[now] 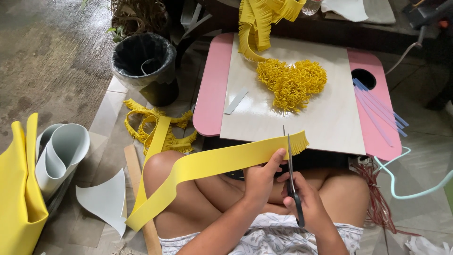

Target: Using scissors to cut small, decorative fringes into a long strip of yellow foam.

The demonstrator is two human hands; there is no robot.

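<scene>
A long yellow foam strip [212, 163] runs from my lap down to the floor at the left; its right end is cut into a fine fringe. My left hand [262, 177] pinches the strip just left of the fringe. Black-handled scissors [290, 172] are gripped by my right hand [306, 205], their blades pointing up into the strip's edge beside the fringe. A heap of curled yellow fringe [292, 82] lies on the pale board [325, 118] of the pink lap table [214, 89], joined to more fringed strip [257, 23] hanging from above.
A black-lined bin [144, 63] stands at the left beside fringed yellow strips [160, 127] on the floor. Rolled grey foam [61, 156], a yellow sheet [19, 189] and a grey offcut [106, 200] lie at my left. Blue and pink straws [377, 111] rest on the table's right side.
</scene>
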